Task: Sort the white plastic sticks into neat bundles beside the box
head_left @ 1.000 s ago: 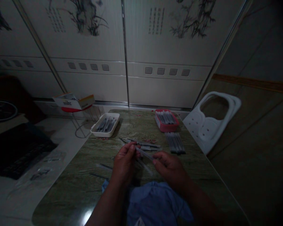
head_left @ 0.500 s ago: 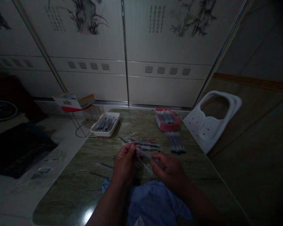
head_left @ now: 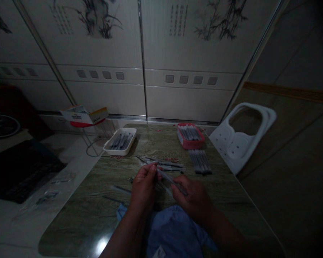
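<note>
Between my two hands, over the table, is a pale, translucent pen [head_left: 167, 176]. My left hand [head_left: 144, 182] pinches its far left end with thumb and fingers. My right hand [head_left: 191, 193] is closed round its nearer right end. Loose pens and pen parts [head_left: 167, 165] lie just beyond my hands, and more thin parts [head_left: 121, 189] lie to the left. A neat row of pens [head_left: 200, 162] sits at the right. Blue cloth [head_left: 172, 229] lies below my wrists. Whatever small part may be at my left fingertips is hidden.
A cream tray [head_left: 120, 152] of pen parts stands at the back left of the table [head_left: 78, 218]. At the back right is a pink basket [head_left: 193, 144] full of pens. A white folding chair [head_left: 231, 143] leans beyond the right edge. An open carton [head_left: 83, 115] rests on a red stool [head_left: 82, 124].
Both hands keep their hold on the pen. They have shifted only very slightly, and the things on the table look unmoved.
</note>
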`<state>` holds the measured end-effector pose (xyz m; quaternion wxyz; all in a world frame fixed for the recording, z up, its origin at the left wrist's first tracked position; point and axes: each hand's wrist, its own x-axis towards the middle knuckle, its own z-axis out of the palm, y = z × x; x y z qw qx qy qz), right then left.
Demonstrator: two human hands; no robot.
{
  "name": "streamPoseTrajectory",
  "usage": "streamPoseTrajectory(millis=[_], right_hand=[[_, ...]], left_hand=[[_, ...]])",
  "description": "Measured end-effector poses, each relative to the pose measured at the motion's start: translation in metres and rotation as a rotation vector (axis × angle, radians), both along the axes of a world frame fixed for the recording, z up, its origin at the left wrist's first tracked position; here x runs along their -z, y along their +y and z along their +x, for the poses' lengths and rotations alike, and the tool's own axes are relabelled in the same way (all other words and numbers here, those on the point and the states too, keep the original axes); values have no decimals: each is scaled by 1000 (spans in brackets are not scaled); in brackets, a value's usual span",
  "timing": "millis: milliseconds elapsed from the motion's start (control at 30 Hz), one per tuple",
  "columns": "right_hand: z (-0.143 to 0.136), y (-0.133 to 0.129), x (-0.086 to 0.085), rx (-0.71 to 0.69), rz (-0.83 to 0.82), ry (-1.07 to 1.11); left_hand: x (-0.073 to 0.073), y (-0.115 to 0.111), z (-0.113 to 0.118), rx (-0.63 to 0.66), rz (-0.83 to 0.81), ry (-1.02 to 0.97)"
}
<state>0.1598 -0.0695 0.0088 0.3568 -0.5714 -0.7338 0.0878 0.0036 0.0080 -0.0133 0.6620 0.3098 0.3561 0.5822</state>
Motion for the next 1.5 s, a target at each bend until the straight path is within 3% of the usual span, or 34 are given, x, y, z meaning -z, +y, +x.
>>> streamPoseTrajectory(millis=[433, 733, 933, 1067, 1167, 1300, 1500], right_hand=[[-1, 1, 1, 9, -78, 82], [13, 7, -10, -21, -272, 294], [28, 6, -11, -40, -382, 432], [47, 16, -7, 129, -267, 411], [66, 25, 1, 400, -172, 340], [84, 33, 15, 708, -204, 122], [89, 34, 23, 857, -316, -90]], left_hand=[[-5, -3, -1, 42, 23, 28], [0, 12, -14, -124, -23, 40], [0, 11, -12, -101, -4, 84], [-4, 9, -10, -156, -8, 90], [-2, 12, -13, -190, 2, 128], [5, 15, -15, -196, 26, 160], [5, 15, -14, -190, 9, 163]])
